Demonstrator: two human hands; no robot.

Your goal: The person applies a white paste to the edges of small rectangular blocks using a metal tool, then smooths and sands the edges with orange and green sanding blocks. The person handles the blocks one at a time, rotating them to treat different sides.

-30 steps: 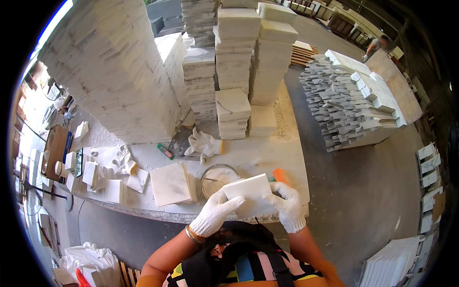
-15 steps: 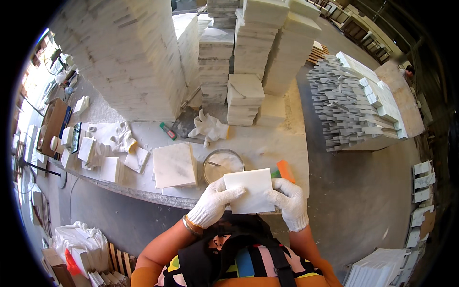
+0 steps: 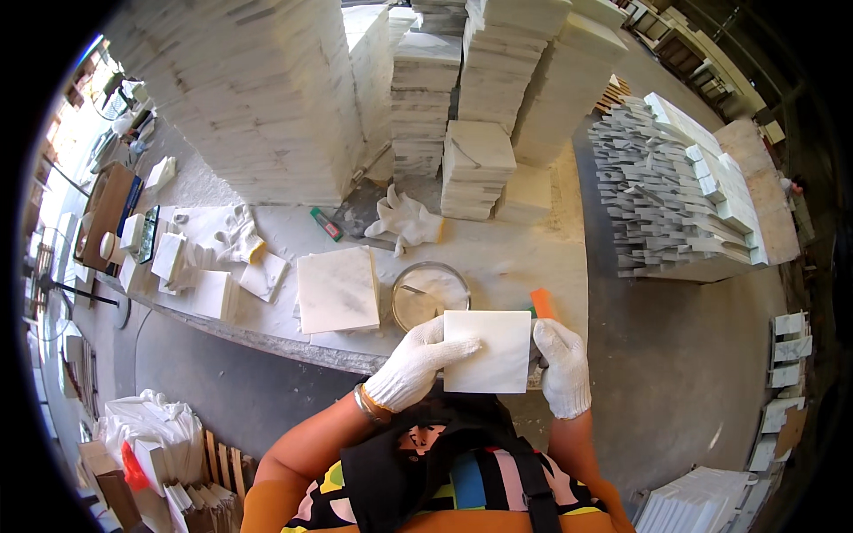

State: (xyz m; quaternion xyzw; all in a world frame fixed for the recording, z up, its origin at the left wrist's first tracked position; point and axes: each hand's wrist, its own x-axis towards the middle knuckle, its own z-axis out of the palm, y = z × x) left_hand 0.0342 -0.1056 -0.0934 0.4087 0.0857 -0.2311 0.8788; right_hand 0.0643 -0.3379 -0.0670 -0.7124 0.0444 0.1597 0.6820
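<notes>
A square white marble tile (image 3: 498, 360) is tilted up in front of me at the near edge of the workbench. My left hand (image 3: 413, 362), in a white knitted glove, grips it by the left side, thumb across its face. Just off the tile's right edge is my right hand (image 3: 564, 369), gloved too, its fingers curled; whatever they may hold is hidden. Behind the tile lies a round, thin-rimmed dish (image 3: 431, 274) with a slim pointed tool in it. An orange and green object (image 3: 541, 304) sits beyond my right hand. Left of the dish rests a short stack of veined tiles (image 3: 336, 289).
Tall tile stacks (image 3: 258, 107) rise along the bench's back. Spare white gloves (image 3: 406, 220), a green and red object (image 3: 326, 224) and small tile pieces (image 3: 213, 295) lie on the bench. A pallet of stacked strips (image 3: 657, 195) stands right; a wrapped bundle (image 3: 151, 431) sits lower left.
My right hand has let go of the tile's right edge and moved slightly away. The tile, now in my left hand alone, has turned more squarely to view. The whole view has shifted a little.
</notes>
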